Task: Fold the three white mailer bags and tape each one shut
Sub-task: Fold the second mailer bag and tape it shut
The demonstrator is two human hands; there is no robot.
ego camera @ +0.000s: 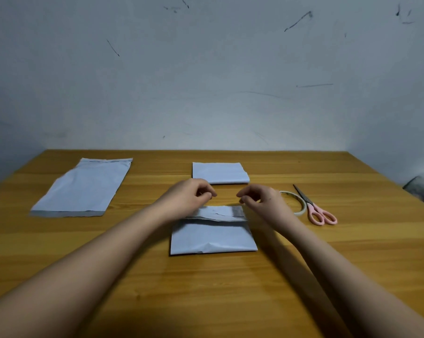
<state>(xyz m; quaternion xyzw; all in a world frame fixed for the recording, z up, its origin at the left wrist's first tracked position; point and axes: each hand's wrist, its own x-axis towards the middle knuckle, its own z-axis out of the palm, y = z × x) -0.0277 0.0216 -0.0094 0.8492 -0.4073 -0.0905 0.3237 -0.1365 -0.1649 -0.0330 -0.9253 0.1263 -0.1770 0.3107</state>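
Far-left side of the counter [328,264]: unfolded mailer bag [83,189], flat, untouched. Toward the back edge, middle: folded bag [219,173], looks done, though can't make out any tape on it. Nearer the front edge, dead centre: half-folded bag [213,236] with its flap [220,213] popping up. Left hand [189,196] and right hand [261,200] hovering just over that flap, fingers curled into pinches, probably stretching a clear strip between them, but honestly can't tell, nothing visible there. Right of that: tape roll [292,203], partly hidden behind the right hand, then pink scissors [315,208] touching it. Risk from here, probably: flap springing back open, or tape landing crooked or wrinkled.
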